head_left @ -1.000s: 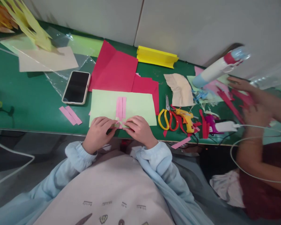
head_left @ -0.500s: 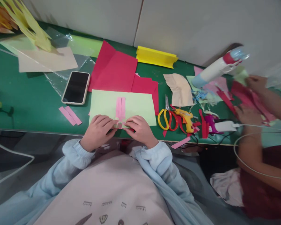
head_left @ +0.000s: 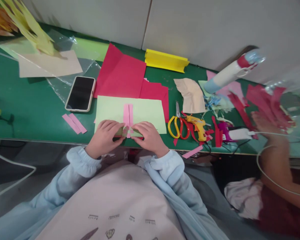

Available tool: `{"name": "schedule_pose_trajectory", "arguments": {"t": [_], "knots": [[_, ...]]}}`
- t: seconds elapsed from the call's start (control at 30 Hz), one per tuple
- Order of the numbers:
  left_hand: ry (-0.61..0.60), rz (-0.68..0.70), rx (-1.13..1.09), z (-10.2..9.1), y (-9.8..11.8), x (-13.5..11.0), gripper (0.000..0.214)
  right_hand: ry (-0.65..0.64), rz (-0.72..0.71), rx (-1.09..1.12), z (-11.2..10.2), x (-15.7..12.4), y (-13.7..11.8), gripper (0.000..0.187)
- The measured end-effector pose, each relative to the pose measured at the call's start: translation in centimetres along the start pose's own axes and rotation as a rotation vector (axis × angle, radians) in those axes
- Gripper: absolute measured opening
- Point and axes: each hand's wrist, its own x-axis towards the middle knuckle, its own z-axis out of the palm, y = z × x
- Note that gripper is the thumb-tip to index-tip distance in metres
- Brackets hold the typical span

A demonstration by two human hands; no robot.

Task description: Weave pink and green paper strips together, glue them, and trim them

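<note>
A light green paper sheet [head_left: 150,113] lies before me at the table's front edge. Two pink paper strips [head_left: 128,115] stand side by side down its middle, their lower ends between my hands. My left hand [head_left: 107,136] is bent over the sheet's lower edge, fingertips on the paper beside the strips and thumb below. Mirroring it, my right hand [head_left: 147,136] has its fingers on the sheet and its thumb at the edge. Each hand appears to pinch the sheet's lower edge; the fingertips partly hide the strip ends.
Scissors [head_left: 179,125], a yellow glue gun [head_left: 197,125] and a purple glue gun [head_left: 225,131] lie right. Left are a phone [head_left: 80,93] and loose pink strips [head_left: 74,123]. Red sheets [head_left: 122,73] and a yellow holder [head_left: 166,61] lie behind. A co-worker's hand [head_left: 263,125] rests far right.
My fingers have slid slightly up onto the sheet, and its lower edge lies flatter between them. At right, one of the co-worker's hands has left view.
</note>
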Motion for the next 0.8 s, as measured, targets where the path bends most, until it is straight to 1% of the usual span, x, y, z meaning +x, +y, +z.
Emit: {"name": "schedule_pose_trajectory", "arguments": {"t": [0.13, 0.23, 0.33, 0.63, 0.8], "knots": [[-0.002, 0.01, 0.023, 0.0, 0.03, -0.04, 0.033, -0.005, 0.021, 0.014, -0.1, -0.04, -0.11, 0.035], [-0.007, 0.014, 0.024, 0.01, 0.0, -0.05, 0.032, 0.017, 0.027, 0.015, -0.36, -0.07, -0.07, 0.036], [0.002, 0.024, 0.02, 0.03, -0.02, -0.07, 0.03, 0.031, 0.017, -0.007, -0.52, -0.12, 0.16, 0.033], [0.0, 0.035, 0.012, -0.11, 0.16, 0.05, 0.026, 0.002, -0.01, -0.065, -0.1, -0.52, 0.46, 0.031], [-0.013, 0.026, -0.013, -0.22, 0.2, 0.1, 0.026, 0.023, -0.013, -0.085, -0.2, -0.67, 0.27, 0.033]]}}
